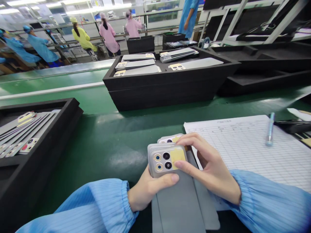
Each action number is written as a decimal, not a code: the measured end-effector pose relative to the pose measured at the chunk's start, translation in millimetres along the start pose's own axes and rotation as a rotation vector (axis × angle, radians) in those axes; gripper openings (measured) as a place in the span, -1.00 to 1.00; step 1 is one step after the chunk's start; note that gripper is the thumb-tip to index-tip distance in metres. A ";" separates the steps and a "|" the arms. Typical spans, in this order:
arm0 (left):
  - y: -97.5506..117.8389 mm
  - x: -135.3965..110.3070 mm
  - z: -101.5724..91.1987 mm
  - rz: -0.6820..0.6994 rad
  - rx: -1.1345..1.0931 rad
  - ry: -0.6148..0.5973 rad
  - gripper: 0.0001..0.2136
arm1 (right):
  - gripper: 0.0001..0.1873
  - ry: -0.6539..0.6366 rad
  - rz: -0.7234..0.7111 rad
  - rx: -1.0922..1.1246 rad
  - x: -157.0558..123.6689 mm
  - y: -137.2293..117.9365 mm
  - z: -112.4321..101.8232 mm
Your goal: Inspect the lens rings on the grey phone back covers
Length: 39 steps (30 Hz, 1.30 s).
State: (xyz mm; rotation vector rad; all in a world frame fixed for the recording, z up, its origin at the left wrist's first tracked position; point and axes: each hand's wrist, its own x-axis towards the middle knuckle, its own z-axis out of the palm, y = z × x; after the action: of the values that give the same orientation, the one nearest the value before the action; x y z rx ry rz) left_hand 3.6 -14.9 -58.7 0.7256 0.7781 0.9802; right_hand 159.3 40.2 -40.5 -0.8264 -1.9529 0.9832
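Observation:
A stack of grey phone back covers is held over the green table, each with a camera plate at the top. On the uppermost cover, the camera plate shows lens rings and a yellow film patch. My left hand grips the stack from the left side, thumb lying across the front; its other fingers are hidden beneath. With the thumb on the yellow patch, my right hand pinches the top right edge, fingers reaching behind. Another cover sticks out at the right, lower in the stack.
Black trays with more covers stand ahead; another black tray of fanned covers is at left. To the right lie a ruled paper form and a light-blue pen. Several people in smocks work in the background.

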 end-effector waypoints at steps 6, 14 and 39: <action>0.0 0.7 -0.8 -0.017 -0.007 -0.016 -0.58 | -0.76 -0.006 -0.003 0.009 -0.3 1.9 -0.4; 5.9 1.3 1.3 0.035 0.034 -0.033 -0.66 | -0.77 -0.002 0.002 0.002 -1.9 -0.1 -0.4; 4.9 3.3 0.4 -0.097 0.127 -0.116 -0.45 | -0.83 0.067 0.097 0.024 -3.4 -2.5 1.8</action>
State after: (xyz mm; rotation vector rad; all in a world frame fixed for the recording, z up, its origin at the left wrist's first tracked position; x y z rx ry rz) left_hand 2.9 -10.1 -55.3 0.8397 0.7717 0.7994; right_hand 158.9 35.6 -40.3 -0.9359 -1.8553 1.0203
